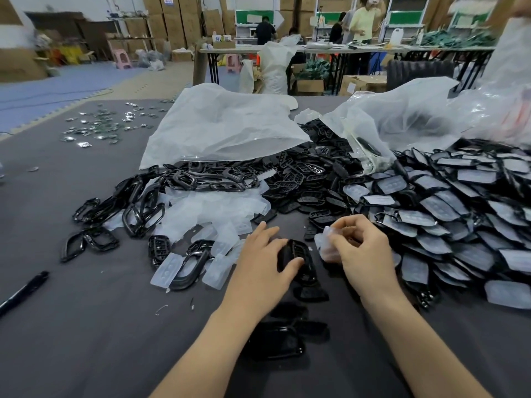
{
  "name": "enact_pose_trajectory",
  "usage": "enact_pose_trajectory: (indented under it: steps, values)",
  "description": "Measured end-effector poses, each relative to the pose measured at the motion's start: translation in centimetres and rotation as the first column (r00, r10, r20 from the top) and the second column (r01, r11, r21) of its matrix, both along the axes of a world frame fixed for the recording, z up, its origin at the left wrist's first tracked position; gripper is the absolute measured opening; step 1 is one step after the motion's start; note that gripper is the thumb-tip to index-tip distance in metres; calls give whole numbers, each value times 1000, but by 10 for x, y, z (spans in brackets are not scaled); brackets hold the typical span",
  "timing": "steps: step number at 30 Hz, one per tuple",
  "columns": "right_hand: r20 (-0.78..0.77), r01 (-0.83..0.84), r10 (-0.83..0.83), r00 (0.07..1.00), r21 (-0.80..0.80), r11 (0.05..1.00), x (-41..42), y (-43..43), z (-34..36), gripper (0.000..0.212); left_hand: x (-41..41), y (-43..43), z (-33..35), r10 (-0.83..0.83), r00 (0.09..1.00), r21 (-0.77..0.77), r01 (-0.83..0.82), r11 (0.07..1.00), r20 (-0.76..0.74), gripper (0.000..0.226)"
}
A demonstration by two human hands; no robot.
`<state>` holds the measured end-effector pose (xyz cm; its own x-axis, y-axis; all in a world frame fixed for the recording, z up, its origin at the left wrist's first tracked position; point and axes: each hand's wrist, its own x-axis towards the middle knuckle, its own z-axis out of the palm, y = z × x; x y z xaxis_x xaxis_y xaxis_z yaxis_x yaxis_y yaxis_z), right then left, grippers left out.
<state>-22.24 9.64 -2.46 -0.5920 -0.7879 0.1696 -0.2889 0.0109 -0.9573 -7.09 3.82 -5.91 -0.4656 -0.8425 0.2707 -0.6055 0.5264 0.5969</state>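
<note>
While the left hand [258, 265] curls its grip round a black key-fob shell [298, 254] near the middle of the bench's [86, 326] near edge, the right hand [362, 251] pinches a translucent button pad [326, 247] just beside it, fingers closed on the soft sheet. Judging by the heap of fitted shells [459, 211] fanned along the right side, much is done. Yet glossy black frames [138, 208], perforated inserts [298, 179] and loose pads [212, 211] spill from thin plastic bags [224, 124] toward the far edge, so plenty seems left. Shells look hard, rounded and shiny; pads are milky, flexible and rectangular with raised bumps. A black marker [26, 288] lies by the left edge.
</note>
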Motion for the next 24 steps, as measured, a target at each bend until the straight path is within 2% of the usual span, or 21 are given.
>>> enact_pose_trajectory:
  steps: [7, 13, 16, 19, 24]
  values:
    - [41, -60, 59, 997, 23, 998, 0, 1, 4, 22, -1, 2, 5, 9, 996, 63, -3, 998, -92, 11]
    - [-40, -59, 62, 997, 84, 995, -1, 3, 7, 19, -1, 3, 6, 23, 996, 67, -18, 998, -81, 15]
    - [-149, -75, 107, 983, 205, 976, -5, 8, 10, 15, -1, 3, 7, 12, 998, 62, -8, 998, -56, 18]
    - [-97, -176, 214, 972, 306, 936, -4, 12, 11, 16, -1, 5, 9, 7, 999, 53, -5, 999, -38, 20]
    - [-25, -242, 263, 965, 312, 919, 2, 11, 10, 16, 0, 8, 12, 25, 996, -23, -23, 999, 86, 15]
